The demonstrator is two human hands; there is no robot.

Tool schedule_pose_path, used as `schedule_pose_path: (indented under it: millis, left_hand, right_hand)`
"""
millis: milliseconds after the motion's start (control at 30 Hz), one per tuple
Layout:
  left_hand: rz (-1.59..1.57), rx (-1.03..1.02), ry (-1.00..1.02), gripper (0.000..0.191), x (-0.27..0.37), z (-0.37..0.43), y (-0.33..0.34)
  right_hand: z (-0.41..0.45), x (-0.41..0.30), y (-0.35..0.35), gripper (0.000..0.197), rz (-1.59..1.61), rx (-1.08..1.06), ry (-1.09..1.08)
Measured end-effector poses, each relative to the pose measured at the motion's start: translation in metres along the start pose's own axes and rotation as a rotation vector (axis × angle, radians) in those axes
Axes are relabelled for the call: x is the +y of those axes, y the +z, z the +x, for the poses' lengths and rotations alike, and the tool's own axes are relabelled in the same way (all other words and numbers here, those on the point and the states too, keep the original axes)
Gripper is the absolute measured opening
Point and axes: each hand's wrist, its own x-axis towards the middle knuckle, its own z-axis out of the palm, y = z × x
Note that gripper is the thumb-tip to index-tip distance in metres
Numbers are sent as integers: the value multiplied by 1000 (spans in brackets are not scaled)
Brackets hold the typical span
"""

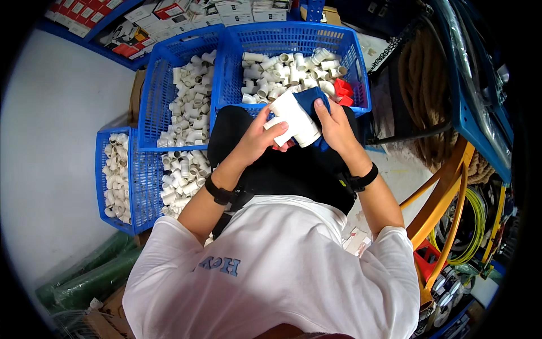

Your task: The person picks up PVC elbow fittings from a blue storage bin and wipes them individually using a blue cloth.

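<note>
A large white plastic pipe tee is held over my lap, tilted. My left hand grips its left branch, thumb on top and fingers underneath. In my right hand is a dark blue cloth, pressed by the thumb against the tee's right side. Part of the cloth hangs below the fitting. Just beyond my hands stands a blue plastic basket of white pipe fittings, with red plastic pieces at its right corner.
More blue baskets of fittings stand at the left, one basket beside another basket. Small boxes fill a rack behind. At the right are a yellow metal frame, coiled rope and a yellow-green cable coil. Green wrapped rolls lie lower left.
</note>
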Motion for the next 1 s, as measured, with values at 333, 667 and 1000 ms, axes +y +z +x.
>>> schedule_pose_path:
  millis: [333,667,1000]
  left_hand:
    - [193,53,-106,53,6,5,-1]
    - [271,29,-116,56,3,8,5]
    - [298,1,4,49,-1,3,11]
  right_hand:
    - [-5,0,5,28,-272,-99,-355]
    - [-16,-18,9,32,-444,-182,-300]
    - [-6,3,8,32,150,-84,193]
